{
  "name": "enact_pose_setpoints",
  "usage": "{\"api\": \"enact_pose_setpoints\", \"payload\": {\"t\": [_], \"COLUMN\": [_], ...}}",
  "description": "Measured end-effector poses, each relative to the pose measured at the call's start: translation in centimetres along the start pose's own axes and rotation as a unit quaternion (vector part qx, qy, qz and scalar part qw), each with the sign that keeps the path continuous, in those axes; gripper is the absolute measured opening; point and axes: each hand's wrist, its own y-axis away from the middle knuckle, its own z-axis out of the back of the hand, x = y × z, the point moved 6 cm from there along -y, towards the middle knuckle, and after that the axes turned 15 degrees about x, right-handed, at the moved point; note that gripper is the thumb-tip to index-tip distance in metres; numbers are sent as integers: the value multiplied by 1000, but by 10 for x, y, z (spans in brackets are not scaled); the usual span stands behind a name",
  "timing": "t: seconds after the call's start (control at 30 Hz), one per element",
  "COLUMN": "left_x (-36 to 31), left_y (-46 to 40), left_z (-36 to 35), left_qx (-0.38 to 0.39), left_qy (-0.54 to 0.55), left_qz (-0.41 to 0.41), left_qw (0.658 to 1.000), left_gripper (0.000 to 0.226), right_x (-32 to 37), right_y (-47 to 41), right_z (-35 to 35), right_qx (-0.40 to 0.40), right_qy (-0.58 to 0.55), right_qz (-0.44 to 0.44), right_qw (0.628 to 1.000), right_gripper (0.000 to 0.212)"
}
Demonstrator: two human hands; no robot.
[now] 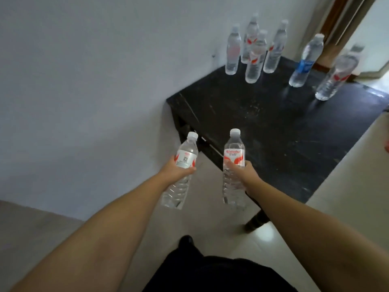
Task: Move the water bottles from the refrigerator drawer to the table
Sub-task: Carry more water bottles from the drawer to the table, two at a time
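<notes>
Both forearms reach forward — left hand (176, 170) and right hand (245, 172) each grip 1 upright bottle.

A: Arm pose? Both bare forearms reach forward from the lower corners of the view and converge toward the centre, elbows out of sight.

B: Left hand (175, 170)?

A: Wrist roughly straight, fingers and thumb curled round a water bottle (181, 172) at its middle, thumb lying across the near side. Bottle tilts, cap away from the body.

B: Right hand (245, 174)?

A: Same height, close beside the left. It grips a second water bottle (234, 168), nearly upright, thumb pressed on the label.
</notes>
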Motion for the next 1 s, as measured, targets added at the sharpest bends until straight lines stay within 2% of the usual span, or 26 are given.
{"api": "enact_pose_setpoints", "payload": {"t": [0.13,0.23,0.33,0.43,0.57,0.67,0.83,1.0], "left_x": [-43,-71,-101,-141,-200,-249,-316,-374], "left_y": [-54,-96,-138,-178,-225,-257,-304,-345], "left_z": [29,27,10,-19,-54,-73,-104,-137], "left_qx": [39,77,110,156,202,204,214,227], "left_qy": [-21,-14,-13,-16,-5,-26,-43,-82], "left_qz": [-9,-10,-7,-7,-8,-41,-97,-158], "left_qw": [999,997,994,988,979,978,971,957], "left_gripper": [53,64,62,63,67,74,76,69], "right_x": [20,31,48,71,106,133,179,207], "right_y": [-24,-39,-51,-67,-85,-94,-101,-113], "right_z": [10,29,56,92,148,193,253,294], "right_qx": [-60,-99,-134,-159,-196,-236,-319,-377], "right_qy": [-64,-106,-118,-132,-152,-137,-116,-88], "right_qz": [5,14,32,56,58,64,118,146], "right_qw": [996,989,983,977,967,960,933,911], "right_gripper": [83,101,92,97,64,79,62,65]}}
